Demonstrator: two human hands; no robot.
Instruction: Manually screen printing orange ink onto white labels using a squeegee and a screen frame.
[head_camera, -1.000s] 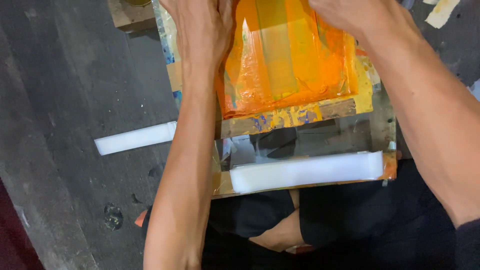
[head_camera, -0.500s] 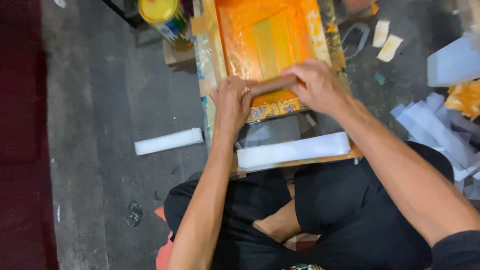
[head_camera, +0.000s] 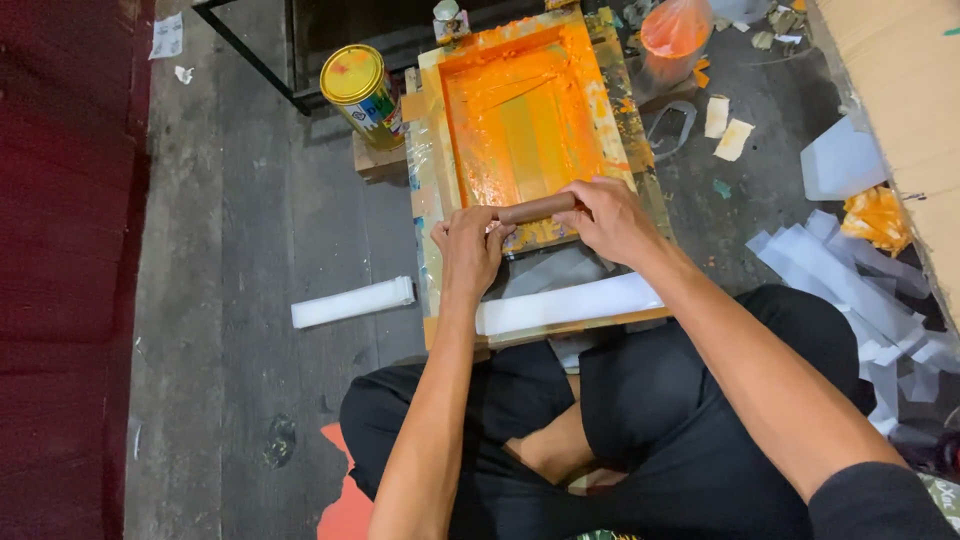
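Two hands (head_camera: 470, 245) (head_camera: 612, 218) grip one squeegee (head_camera: 537, 208) over one orange screen frame (head_camera: 525, 125).

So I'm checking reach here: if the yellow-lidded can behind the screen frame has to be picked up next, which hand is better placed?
Probably the left hand. It grips the squeegee handle on the side where the can stands; the right hand would have to cross the orange screen frame.

head cam; steep downward, close
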